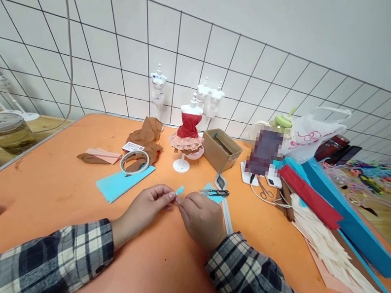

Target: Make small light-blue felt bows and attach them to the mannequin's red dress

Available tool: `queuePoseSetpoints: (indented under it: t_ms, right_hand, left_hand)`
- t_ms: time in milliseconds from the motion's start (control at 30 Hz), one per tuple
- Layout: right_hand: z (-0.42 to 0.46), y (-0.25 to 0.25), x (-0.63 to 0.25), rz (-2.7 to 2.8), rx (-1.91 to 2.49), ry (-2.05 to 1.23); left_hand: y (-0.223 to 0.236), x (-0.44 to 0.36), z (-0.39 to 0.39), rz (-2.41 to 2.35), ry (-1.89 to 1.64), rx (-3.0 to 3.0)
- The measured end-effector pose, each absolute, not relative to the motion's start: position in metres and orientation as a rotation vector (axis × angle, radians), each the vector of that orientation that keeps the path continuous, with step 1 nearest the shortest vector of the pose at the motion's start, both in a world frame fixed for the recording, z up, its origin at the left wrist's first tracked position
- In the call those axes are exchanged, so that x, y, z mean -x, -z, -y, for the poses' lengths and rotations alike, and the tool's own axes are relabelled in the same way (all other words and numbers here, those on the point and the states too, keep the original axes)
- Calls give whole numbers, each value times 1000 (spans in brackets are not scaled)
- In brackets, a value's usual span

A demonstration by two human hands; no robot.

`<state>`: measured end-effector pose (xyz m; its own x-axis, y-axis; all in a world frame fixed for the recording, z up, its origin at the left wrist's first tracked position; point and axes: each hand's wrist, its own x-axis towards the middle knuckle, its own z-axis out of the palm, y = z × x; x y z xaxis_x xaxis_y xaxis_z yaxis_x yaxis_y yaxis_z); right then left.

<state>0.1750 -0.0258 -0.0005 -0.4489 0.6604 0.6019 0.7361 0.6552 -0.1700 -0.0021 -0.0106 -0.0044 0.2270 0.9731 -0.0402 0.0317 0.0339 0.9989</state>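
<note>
Pinching a blue scrap [180, 190] with left hand [147, 209] and right hand [202, 215] together, over the middle of the table [143, 278], well in from left and right edges. Facing a mannequin [188, 128] toward the far edge, with blue paper [117, 187] toward the left edge and snips [222, 193] just beyond the right hand.

The place looked like a small craft workshop: a miniature dress form [188, 128] in a red bodice and ruffled skirt stood on an orange worktable [44, 174], with white dress forms [158, 86] behind it, and crepe-like sheets [124, 183], thread snips [216, 192], scissors [266, 192] and a tape roll [123, 161] lay around.
</note>
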Motion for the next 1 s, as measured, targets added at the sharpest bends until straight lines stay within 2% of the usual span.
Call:
queuePoseSetpoints:
  t_ms: [133,233,367,467,533,600,733,800,900,1000]
  right_hand:
    - [23,8,-170,1968,1029,-210]
    - [20,12,-166,1574,1096,-849]
    - [14,15,-174,1125,1010,-1830]
    - [11,18,-184,1223,941,-2122]
    - [9,20,-189,1421,973,-2122]
    - [9,21,-190,1624,1036,-1959]
    - [5,20,-190,2004,1051,-1235]
    - [2,16,-191,2062,1029,-987]
    - [1,9,-195,1835,1125,-991]
    - [5,4,-195,1584,1195,-1380]
  left_hand:
    - [10,-1,15,-876,-1017,-929]
    - [14,1,17,-864,-1031,-977]
    - [6,14,13,-888,-1076,-1659]
    - [-7,26,10,-548,-915,-2264]
    - [-14,31,9,-369,-815,-2516]
    - [-16,32,10,-321,-724,-2689]
    - [-10,28,12,-367,-578,-2906]
    - [-7,26,12,-389,-561,-2972]
    - [-6,28,10,-452,-697,-3071]
    - [-9,33,8,-498,-885,-3183]
